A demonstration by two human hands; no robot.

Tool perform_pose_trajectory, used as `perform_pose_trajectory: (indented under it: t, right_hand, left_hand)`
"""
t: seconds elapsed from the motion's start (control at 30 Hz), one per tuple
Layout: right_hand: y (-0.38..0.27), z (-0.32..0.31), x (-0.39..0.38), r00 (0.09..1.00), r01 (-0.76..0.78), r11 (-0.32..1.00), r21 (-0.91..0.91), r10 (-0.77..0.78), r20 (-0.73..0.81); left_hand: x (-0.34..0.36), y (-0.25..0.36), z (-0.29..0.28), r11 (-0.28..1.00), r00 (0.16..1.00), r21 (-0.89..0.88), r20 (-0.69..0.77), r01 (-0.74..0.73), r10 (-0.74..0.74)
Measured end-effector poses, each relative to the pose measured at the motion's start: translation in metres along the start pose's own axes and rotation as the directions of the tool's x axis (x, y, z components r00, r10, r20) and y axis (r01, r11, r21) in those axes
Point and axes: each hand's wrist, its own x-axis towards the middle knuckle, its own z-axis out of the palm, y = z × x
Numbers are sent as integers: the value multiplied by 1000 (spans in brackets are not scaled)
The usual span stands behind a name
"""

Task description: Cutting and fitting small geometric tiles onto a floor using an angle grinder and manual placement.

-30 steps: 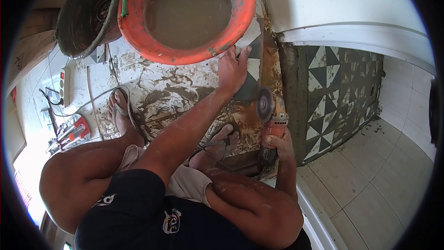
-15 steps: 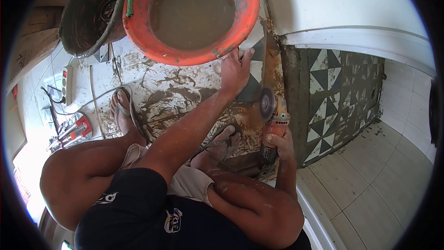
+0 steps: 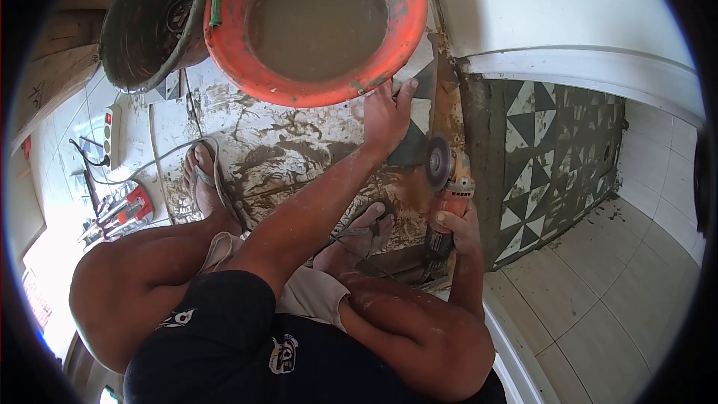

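Note:
My right hand (image 3: 458, 230) is wrapped round the body of an orange and black angle grinder (image 3: 455, 200). Its round grey cutting disc (image 3: 438, 162) stands upright beside the edge of a patterned tile (image 3: 407, 146). My left hand (image 3: 387, 121) reaches forward over that grey and white tile, thumb stretched out. The ends of its fingers go out of sight at the rim of a large orange bucket (image 3: 321, 94), so whether they press on the tile cannot be seen. Murky brown water (image 3: 318, 22) fills much of the bucket.
A dark, dirty bucket (image 3: 153, 37) is tipped beside the orange one. At left lie a white power strip (image 3: 112, 135), a cable and a red and silver tile cutter (image 3: 123, 213). Mud-smeared patterned tiles (image 3: 550, 157) adjoin beige floor tiles (image 3: 591, 292) at right, below a white wall (image 3: 553, 7).
The whole view has shifted slightly, so everything sits a little farther right. The grinder's disc has turned a bit and shows more of its face. My hands keep their places.

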Motion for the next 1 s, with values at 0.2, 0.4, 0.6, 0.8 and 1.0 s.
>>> perform_pose_trajectory:
  t: [0.2,0.4,0.6,0.8,1.0]
  right_hand:
    - [-5,5,1,1000,-14,997,-74,14,-6]
    - [-3,1,4,1000,-15,998,-53,15,4]
    - [2,-4,7,999,-34,998,-43,35,0]
    - [6,-9,9,999,-36,999,-18,37,19]
    - [-5,7,9,1000,-12,996,-83,13,10]
  left_hand:
    - [-1,2,0,1000,1000,-4,10,25,-25]
    - [0,2,-2,998,998,3,31,62,-62]
    - [-1,0,0,1000,1000,11,-4,-5,5]
    - [-1,-3,4,1000,1000,-4,-14,-9,9]
    - [1,-2,0,999,999,20,-27,-26,26]
